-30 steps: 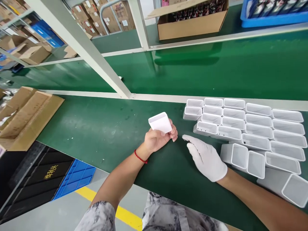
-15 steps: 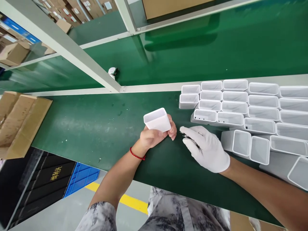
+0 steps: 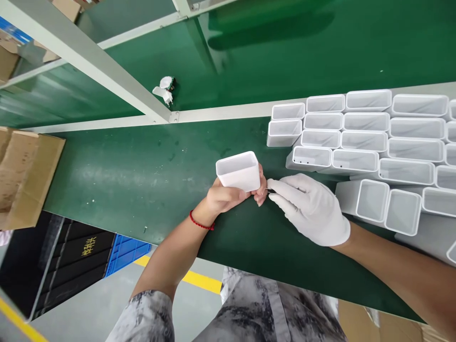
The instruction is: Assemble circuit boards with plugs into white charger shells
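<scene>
My left hand grips a white rectangular plastic shell, open end up and tilted away from me, above the green bench top. A red bead bracelet circles that wrist. My right hand, in a white glove, has its fingers pinched together at the shell's lower right corner, touching my left fingertips. A thin small object seems to sit in the pinch; I cannot make it out. Several identical white shells stand in rows just right of my hands.
A grey metal frame post slants across the upper left, with a rail along the bench's back. A small white plug part lies beyond the rail. Cardboard sits at the left. Black and blue trays rest on the floor.
My gloved right hand has moved left and up until its pinched fingertips meet the shell and my left fingers. The view has tipped downward, so the upper shelf boxes have left the picture.
</scene>
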